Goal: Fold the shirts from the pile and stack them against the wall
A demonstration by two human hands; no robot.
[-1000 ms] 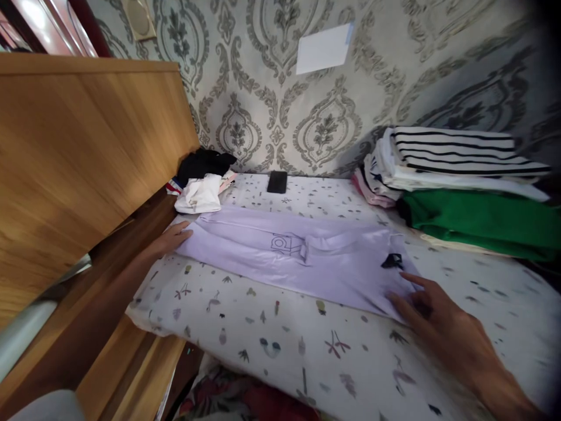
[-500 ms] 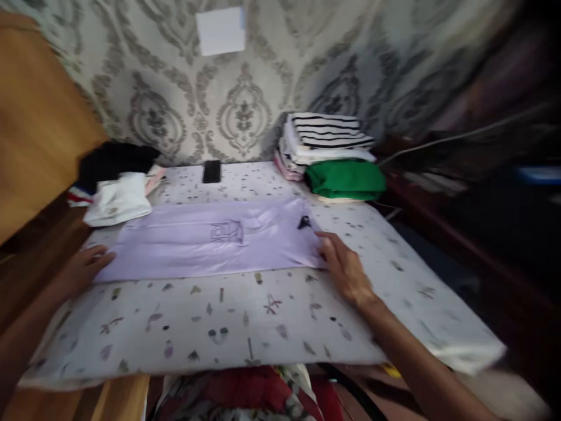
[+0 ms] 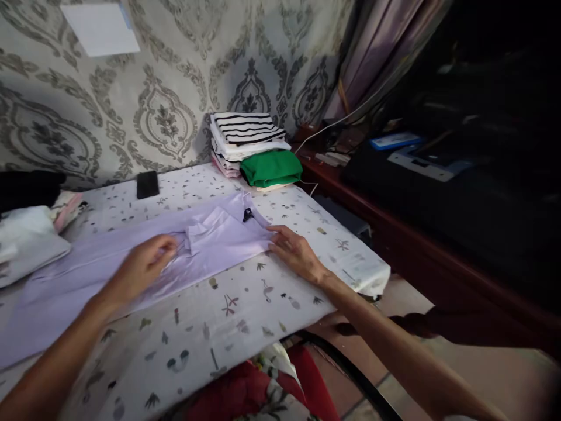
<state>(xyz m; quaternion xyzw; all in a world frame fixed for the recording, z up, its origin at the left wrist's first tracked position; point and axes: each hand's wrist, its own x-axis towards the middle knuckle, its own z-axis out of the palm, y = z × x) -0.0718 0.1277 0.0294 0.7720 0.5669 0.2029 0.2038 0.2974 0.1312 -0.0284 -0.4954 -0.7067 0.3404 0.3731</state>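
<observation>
A lilac shirt (image 3: pixel 214 234), folded into a long strip, lies across the table with a rumpled part near its middle and a small dark print or label near its right end. My right hand (image 3: pixel 295 252) is at that right end, its fingers and thumb closed on the shirt's edge. Above the middle of the shirt is my left hand (image 3: pixel 146 263), fingers bent and smeared by motion. Whether it touches the cloth I cannot make out.
A patterned white cloth covers the table (image 3: pixel 245 292). At the back stand a stack of folded clothes (image 3: pixel 249 128), a green folded garment (image 3: pixel 272 168) and a black phone (image 3: pixel 148 185). White clothing (image 3: pixel 30 240) lies at left. A dark red furniture edge (image 3: pixel 385 234) runs along the right.
My left hand has left the shirt's left end and moved right, over its middle. My right hand stays at the right end. The view has turned to the right.
</observation>
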